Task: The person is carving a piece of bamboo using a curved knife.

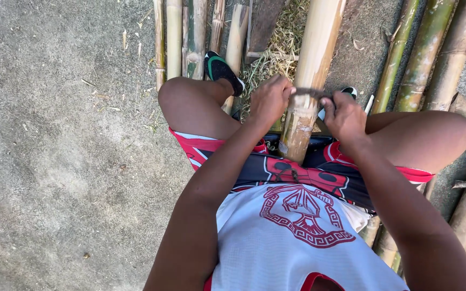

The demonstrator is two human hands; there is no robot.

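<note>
1. Gripping a dark blade (311, 92) at both ends, I see my left hand (269, 99) and right hand (344, 116) clenched.
2. The blade lies across the thick bamboo pole (311, 70), which runs toward twelve o'clock between my knees.
3. The blade's middle is blurred, and the pole's near end hides behind my shorts (297, 172).

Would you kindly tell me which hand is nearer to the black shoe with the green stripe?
Left. The left hand sits just right of the black shoe; the right hand is beyond the bamboo pole.
</note>
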